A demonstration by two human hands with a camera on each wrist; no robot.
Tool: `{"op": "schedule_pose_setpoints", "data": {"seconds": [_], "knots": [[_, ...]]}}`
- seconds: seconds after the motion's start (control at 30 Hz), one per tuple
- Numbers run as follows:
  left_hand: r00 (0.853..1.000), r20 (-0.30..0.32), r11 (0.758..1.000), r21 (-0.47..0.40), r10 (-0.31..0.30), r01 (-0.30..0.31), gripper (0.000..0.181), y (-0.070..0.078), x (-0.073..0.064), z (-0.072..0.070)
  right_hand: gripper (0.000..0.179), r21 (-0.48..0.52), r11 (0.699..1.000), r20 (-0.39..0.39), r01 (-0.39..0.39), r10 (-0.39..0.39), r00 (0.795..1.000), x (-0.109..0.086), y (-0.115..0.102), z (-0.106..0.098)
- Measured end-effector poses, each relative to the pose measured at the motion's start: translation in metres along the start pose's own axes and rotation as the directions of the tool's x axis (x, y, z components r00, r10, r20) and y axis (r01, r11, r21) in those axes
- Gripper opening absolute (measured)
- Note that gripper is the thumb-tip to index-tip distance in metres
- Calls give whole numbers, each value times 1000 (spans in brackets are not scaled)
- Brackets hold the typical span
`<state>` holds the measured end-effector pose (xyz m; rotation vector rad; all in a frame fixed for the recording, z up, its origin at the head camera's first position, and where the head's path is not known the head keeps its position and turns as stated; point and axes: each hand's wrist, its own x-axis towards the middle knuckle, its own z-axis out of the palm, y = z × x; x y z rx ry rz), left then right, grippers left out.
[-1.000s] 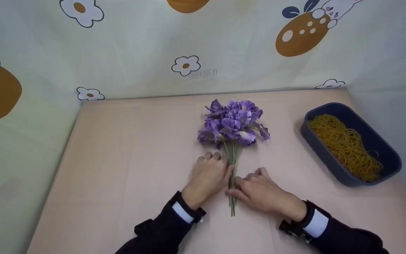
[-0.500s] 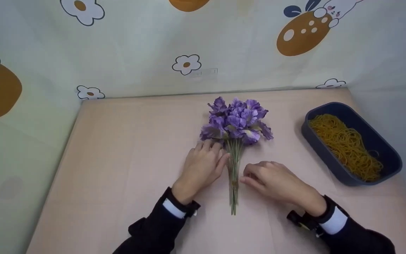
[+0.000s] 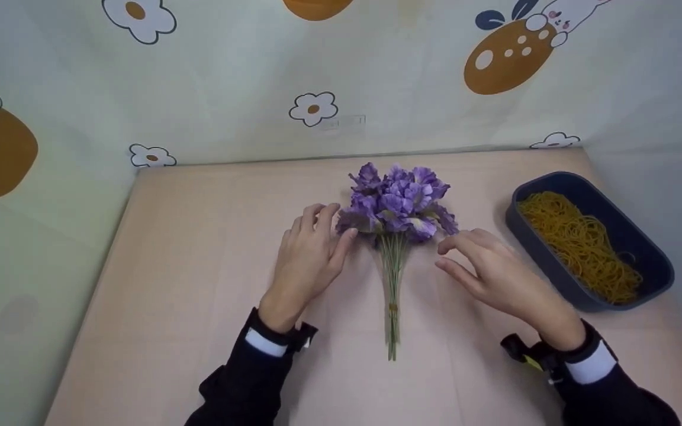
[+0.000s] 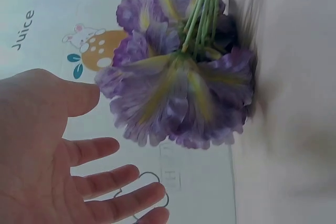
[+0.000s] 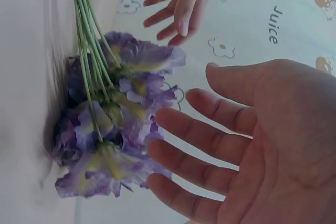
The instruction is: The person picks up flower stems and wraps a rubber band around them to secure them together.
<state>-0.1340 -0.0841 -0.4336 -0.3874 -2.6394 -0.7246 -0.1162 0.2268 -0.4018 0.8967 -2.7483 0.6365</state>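
A bunch of purple artificial irises [image 3: 400,201] lies on the table, blooms toward the back wall. Its green stems [image 3: 393,272] point toward me, bound low down by a yellowish rubber band [image 3: 392,307]. To the left of the blooms is my left hand [image 3: 308,254], fingers spread and holding nothing. My right hand [image 3: 495,272] hovers to the right of the flowers, its fingers loosely bent around nothing. In the right wrist view the palm of the right hand [image 5: 252,145] faces the blooms. The left wrist view likewise shows an empty left palm [image 4: 47,150] beside the petals.
A dark blue plastic box [image 3: 643,260] stands at the right of the table, close by my right hand. Yellow rubber bands [image 3: 578,242] lie heaped inside it. Behind the pinkish table [image 3: 199,254] hangs a pale cloth [image 3: 228,83] printed with flowers and rabbits.
Both hands have let go of the stems and moved apart, up along the two sides of the blooms. The bunch shifted slightly, then stayed lying, with the band on its stems now uncovered.
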Motion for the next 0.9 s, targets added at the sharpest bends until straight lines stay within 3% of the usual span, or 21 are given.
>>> {"op": "schedule_pose_setpoints", "data": {"seconds": [0.23, 0.47, 0.6, 0.7, 0.9], "knots": [[999, -54, 1000, 18, 6, -5, 51, -8, 2, -9, 25, -48, 996, -131, 73, -79, 988, 0, 12, -5], [992, -120, 999, -33, 27, -31, 52, -13, 3, -17, 28, -59, 984, -252, 169, -178, 951, 3, 24, -11], [981, -180, 996, -43, 70, -79, 54, -18, 4, -23, 41, -55, 983, -303, 177, -185, 935, 4, 31, -16], [968, -227, 992, -34, 110, -120, 57, -22, 4, -28, 44, -52, 987, -320, 154, -163, 933, 3, 36, -18], [947, -282, 984, -36, 155, -172, 67, -28, 4, -39, 51, -37, 986, -401, 161, -163, 902, 3, 42, -18]]}}
